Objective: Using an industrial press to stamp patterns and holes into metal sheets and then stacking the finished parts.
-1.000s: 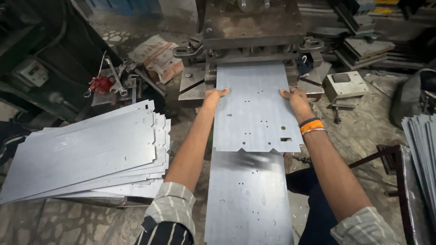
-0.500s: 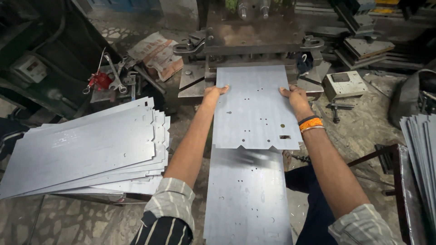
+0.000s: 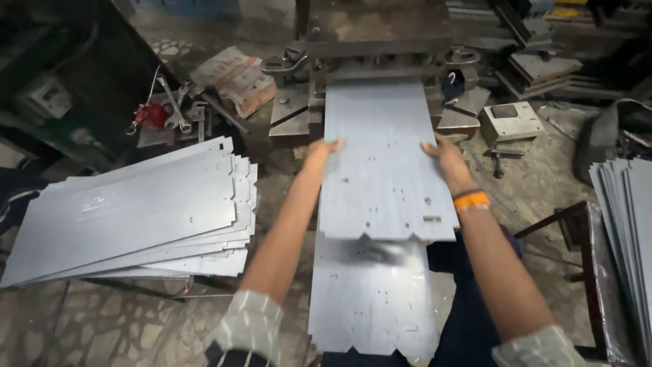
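A long grey sheet-metal panel (image 3: 384, 170) with punched holes and a notched near edge lies in front of me, its far end at the mouth of a dark press machine (image 3: 380, 41). My left hand (image 3: 324, 151) grips the panel's left edge. My right hand (image 3: 445, 155), with an orange wristband, holds the right edge. Both arms are stretched forward. Under this panel lies another punched panel (image 3: 370, 299), reaching back toward my lap.
A fanned stack of similar panels (image 3: 136, 211) rests on a low stand at my left. More sheets (image 3: 628, 224) stand at the right edge beside a metal frame. Wrenches and a red tool (image 3: 166, 109) lie left of the press; a grey box (image 3: 511, 121) sits right.
Both hands have pushed the top panel farther away from me, its far end now reaching the press. The stacks at either side have not moved.
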